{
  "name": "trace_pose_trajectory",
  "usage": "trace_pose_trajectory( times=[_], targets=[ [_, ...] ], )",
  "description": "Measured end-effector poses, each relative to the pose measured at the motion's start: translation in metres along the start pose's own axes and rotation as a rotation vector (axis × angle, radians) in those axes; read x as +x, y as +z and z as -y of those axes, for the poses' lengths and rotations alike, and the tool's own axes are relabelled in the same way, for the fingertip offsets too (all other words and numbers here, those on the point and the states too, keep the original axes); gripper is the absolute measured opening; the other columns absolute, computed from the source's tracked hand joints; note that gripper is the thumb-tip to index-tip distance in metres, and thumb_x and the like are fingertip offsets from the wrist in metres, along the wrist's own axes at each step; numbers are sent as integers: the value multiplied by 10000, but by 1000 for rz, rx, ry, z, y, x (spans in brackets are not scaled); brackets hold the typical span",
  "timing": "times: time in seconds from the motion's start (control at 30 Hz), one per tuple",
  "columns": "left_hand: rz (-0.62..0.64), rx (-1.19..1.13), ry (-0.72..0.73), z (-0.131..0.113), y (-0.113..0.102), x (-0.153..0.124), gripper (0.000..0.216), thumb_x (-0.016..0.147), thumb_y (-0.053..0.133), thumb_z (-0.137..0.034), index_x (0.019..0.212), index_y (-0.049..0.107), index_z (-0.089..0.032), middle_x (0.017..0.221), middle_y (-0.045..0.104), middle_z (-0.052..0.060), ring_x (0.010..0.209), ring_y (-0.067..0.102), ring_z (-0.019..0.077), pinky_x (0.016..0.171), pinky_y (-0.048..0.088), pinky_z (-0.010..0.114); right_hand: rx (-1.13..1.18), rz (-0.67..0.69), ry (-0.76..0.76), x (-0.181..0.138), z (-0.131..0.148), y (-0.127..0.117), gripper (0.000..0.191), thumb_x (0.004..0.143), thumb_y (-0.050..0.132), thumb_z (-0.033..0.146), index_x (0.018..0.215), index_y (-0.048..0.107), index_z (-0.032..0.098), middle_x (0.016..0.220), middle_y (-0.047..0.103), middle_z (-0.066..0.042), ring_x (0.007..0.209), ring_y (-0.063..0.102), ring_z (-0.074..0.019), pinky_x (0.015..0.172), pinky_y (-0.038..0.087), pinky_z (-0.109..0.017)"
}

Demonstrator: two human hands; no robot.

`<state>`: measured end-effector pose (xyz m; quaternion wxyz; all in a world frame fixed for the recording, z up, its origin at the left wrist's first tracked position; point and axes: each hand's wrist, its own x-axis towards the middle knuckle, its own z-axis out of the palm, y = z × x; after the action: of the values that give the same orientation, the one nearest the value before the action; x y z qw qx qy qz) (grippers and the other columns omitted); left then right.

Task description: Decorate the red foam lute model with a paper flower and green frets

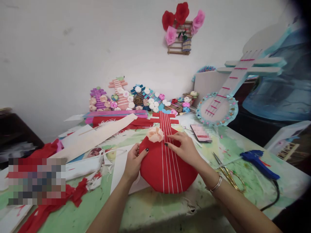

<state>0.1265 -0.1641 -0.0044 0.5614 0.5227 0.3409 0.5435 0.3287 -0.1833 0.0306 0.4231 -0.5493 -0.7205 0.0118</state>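
A red guitar-shaped craft piece [167, 171] with white strings lies on the table in front of me. A pale peach fabric flower [155, 134] sits on its upper left. My left hand [133, 160] grips the left edge of the red body, fingers curled round it. My right hand [183, 147] rests on the strings, its fingers stretched toward the flower and pressing the strings beside it.
Gold scissors [229, 176] and a blue glue gun [259, 161] lie to the right. A phone [201, 132] lies behind my right hand. Red and white scraps [80, 191] cover the left side. Several small decorated guitars [136, 98] line the wall, and a larger teal one [223, 103] leans at right.
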Motion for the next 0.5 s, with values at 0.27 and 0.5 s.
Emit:
trace_pose_trajectory(
  times=[0.27, 0.5],
  targets=[
    [-63, 67, 113, 1, 4, -3, 207, 704, 659, -301, 800, 539, -162, 719, 607, -11, 654, 557, 123, 604, 455, 225, -128, -127, -54, -2, 13, 31, 102, 793, 613, 249, 820, 706, 219, 734, 592, -38, 751, 475, -191, 679, 356, -334],
    [-97, 86, 124, 1, 3, -2, 198, 726, 642, -308, 798, 522, -168, 732, 592, -12, 676, 556, 131, 626, 459, 236, -57, -200, -152, -8, 26, 32, 144, 832, 531, 175, 749, 646, 199, 703, 585, -34, 732, 460, -185, 686, 357, -346]
  ],
)
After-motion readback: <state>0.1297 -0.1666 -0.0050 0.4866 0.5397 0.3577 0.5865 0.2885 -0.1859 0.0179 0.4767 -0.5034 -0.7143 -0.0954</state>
